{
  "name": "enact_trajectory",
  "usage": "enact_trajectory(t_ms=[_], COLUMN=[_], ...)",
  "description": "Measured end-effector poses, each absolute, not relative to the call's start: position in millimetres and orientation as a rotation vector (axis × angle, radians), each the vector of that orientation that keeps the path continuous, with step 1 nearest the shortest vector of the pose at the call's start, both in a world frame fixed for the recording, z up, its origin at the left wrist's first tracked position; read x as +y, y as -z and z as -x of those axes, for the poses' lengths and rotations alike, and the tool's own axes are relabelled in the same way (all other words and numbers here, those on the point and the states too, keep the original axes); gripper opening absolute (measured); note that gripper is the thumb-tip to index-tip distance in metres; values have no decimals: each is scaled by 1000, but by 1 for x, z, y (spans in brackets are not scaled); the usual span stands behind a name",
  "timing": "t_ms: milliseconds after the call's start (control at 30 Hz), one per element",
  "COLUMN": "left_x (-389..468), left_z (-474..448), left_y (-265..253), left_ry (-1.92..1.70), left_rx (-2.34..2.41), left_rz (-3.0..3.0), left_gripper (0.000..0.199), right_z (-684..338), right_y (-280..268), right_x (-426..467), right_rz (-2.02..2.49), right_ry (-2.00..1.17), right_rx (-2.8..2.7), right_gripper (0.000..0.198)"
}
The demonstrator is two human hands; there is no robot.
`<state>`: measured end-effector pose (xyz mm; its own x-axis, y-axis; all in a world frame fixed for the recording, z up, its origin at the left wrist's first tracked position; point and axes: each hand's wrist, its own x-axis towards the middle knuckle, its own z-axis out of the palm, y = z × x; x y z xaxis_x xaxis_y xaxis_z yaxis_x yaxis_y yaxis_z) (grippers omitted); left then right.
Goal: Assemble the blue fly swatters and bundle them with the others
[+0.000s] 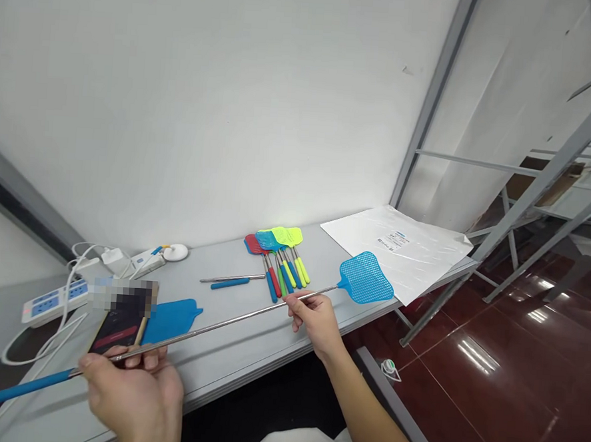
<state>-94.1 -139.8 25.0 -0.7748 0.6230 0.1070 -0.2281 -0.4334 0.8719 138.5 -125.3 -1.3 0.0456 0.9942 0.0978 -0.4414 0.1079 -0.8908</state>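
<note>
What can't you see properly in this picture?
- Head view: the long blue fly swatter's blue handle runs off the left edge, so its end is unseen.
- A blurred patch covers the top of the dark phone.
- The small printed label on the white plastic sheet is too small to read.

Both hands held an extended blue fly swatter (365,278) over the worktop (248,338), the left hand (135,391) near its handle, the right hand (314,319) pinching the rod.

Left hand (134,398) curls low and near in a pinching grip; right hand (314,319) pinches farther out, forearm extended.
</note>
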Motion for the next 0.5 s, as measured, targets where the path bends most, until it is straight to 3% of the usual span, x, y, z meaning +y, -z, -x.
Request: enact_trajectory(t_ms=[233, 500], left_x=[-141, -147], left_z=[60, 57], left_y=[-22, -19], left_ry=[-2256, -2168], left_rx=[1125, 1119], left_rz=[-498, -460], left_gripper=[35, 26], right_z=[-135, -165], right_y=[0, 0], right_x=[-124, -126], right_rz=[820, 792], right_ry=[-1282, -1307], right_rx=[-851, -804], right_gripper=[26, 29])
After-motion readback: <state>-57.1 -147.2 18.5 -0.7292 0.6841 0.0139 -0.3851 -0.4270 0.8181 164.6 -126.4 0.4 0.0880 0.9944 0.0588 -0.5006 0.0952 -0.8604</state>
